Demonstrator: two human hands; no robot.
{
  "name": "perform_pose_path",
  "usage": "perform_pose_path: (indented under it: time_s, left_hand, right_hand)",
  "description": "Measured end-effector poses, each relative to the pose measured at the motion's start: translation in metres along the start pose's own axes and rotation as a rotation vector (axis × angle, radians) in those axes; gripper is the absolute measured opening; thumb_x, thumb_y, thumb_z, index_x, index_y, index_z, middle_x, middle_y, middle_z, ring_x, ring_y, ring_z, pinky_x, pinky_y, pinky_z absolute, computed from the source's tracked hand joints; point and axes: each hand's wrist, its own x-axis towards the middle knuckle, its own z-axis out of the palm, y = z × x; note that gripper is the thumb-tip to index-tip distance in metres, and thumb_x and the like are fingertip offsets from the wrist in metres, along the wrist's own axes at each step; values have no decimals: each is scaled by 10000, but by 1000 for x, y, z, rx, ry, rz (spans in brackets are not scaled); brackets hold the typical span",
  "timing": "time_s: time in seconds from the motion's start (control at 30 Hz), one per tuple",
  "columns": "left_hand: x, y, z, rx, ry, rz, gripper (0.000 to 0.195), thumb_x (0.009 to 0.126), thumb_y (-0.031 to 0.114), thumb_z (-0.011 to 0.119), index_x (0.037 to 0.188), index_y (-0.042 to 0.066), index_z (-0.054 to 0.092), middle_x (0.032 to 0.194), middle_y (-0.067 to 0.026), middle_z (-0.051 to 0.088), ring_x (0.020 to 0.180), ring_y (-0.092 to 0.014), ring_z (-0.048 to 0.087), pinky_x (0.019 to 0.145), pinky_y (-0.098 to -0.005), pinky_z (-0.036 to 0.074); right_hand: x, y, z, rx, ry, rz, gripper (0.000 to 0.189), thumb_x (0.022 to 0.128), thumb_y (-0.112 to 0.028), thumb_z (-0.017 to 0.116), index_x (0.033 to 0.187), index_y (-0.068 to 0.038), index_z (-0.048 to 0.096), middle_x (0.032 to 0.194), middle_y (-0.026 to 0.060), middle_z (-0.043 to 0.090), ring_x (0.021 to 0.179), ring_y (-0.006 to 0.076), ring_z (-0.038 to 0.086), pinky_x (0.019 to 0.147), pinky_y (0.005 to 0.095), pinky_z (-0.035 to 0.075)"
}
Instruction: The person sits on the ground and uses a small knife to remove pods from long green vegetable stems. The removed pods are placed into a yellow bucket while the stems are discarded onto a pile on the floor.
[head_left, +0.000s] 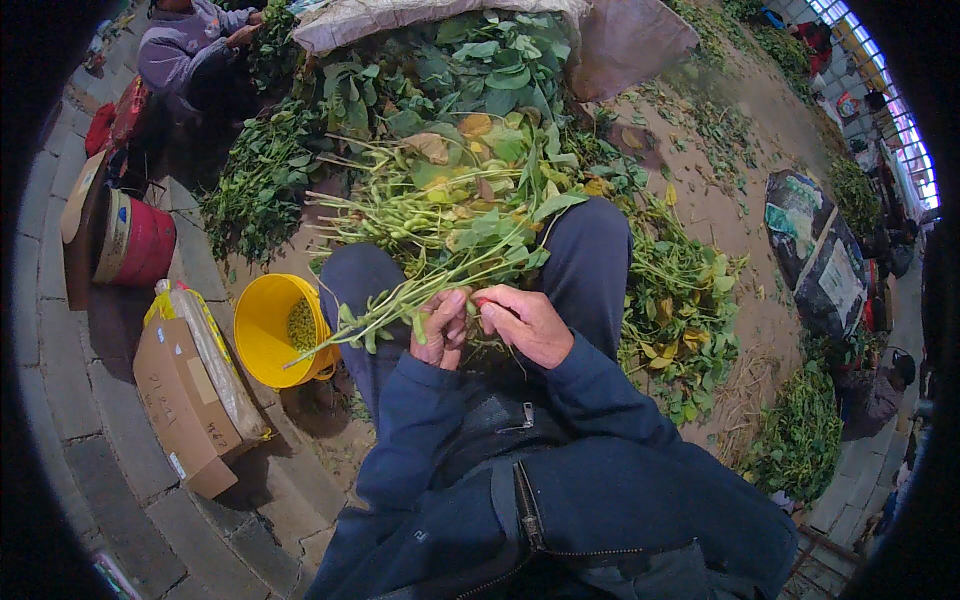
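A cut bean plant with green pods (382, 311) lies slantwise over my left knee, its bare stem end over the yellow bucket. My left hand (441, 328) is closed around part of this plant, between my knees. Close beside it, my right hand (525, 322) pinches a green pod (472, 306) between thumb and fingers; something small and red shows at the fingertips. More podded stalks with yellowing leaves (420, 202) are heaped in front of my knees. The yellow plastic bucket (251, 330) stands left of my left knee, with picked green pods (302, 326) inside.
Left are a cardboard box (176, 397), a pink-and-cream tub (142, 240) and stone paving (112, 435). A person (184, 52) sits at the upper left. A woven sack (450, 16) covers part of the leafy pile ahead. More plants (682, 322) lie right of my knee.
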Motion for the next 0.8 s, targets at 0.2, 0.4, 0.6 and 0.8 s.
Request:
perform_pose_path:
  time_s: [0.2, 0.4, 0.6, 0.8]
  left_hand:
    - [-2, 2, 3, 5, -17, 40, 163, 902, 176, 704, 971, 30, 685, 596, 63, 452, 502, -39, 362, 490, -222, 289]
    - [-1, -1, 6, 10, 33, 80, 125, 896, 174, 707, 931, 57, 678, 607, 66, 456, 529, -38, 368, 516, -232, 274]
    - [1, -5, 2, 24, 58, 134, 105, 889, 157, 712, 907, 60, 677, 658, 60, 504, 553, -42, 384, 530, -236, 282]
    - [-4, -4, 5, -81, 35, 76, 104, 903, 143, 690, 853, 66, 641, 645, 39, 494, 543, -59, 398, 535, -242, 329]
  right_hand:
    - [-2, -1, 3, 71, -3, 72, 265, 979, -121, 559, 1192, 8, 648, 785, 54, 688, 578, 94, 580, 533, 253, 475]
    - [-2, 2, 4, 113, 5, 102, 293, 980, -121, 560, 1227, 17, 638, 811, 50, 712, 534, 73, 549, 497, 230, 463]
    - [0, -3, 10, 92, 24, 110, 266, 978, -101, 550, 1195, 24, 639, 827, 54, 717, 543, 65, 550, 491, 225, 454]
    - [1, -1, 12, 167, 27, 139, 234, 976, -100, 561, 1164, 21, 631, 837, 46, 702, 569, 55, 532, 482, 213, 416]
